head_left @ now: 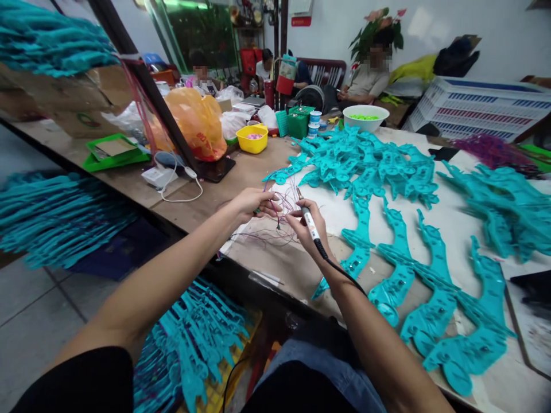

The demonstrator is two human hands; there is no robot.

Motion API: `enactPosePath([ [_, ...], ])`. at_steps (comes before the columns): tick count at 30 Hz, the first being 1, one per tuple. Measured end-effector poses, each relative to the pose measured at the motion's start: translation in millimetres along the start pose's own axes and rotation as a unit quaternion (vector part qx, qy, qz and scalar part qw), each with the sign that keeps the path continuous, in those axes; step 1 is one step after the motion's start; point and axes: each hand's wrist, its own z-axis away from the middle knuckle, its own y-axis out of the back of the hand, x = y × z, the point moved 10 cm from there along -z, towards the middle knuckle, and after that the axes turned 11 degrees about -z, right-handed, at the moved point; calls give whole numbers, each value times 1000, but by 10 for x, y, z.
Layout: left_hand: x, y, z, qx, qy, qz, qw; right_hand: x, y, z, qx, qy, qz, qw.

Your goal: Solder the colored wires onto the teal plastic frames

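Observation:
My left hand (255, 205) is closed on a few thin coloured wires (284, 202), which trail over the table edge. Between the fingers of my right hand (312, 225) is a soldering iron (310, 222) with a white handle, its metal tip pointing up and away from me. A black cord runs from it along my right forearm. Both hands are close together above the table, and my right fingertips are near the wires. Turquoise plastic parts (394, 229) lie to the right of my hands, with a heap of them (370, 160) beyond.
Stacked turquoise parts (189, 338) stand in a yellow crate below the table edge. A dark metal post (150, 86) rises at left beside an orange bag (189, 120). Farther back are a yellow tub (252, 142), a white bowl (365, 118) and several seated people.

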Motion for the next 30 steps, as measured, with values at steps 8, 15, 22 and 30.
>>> enactPosePath([
  [8,25,-59,113,-19,-53,-36,998,44,-109,131,25,-20,-100,995],
  [15,276,253,352,110,-207,-191,953,-228,212,38,69,8,-101,993],
  [22,535,94,754,84,-365,-331,866,-258,406,-34,118,28,-90,988],
  [30,51,-386,883,31,-420,-646,637,-145,528,-153,170,-11,-221,960],
])
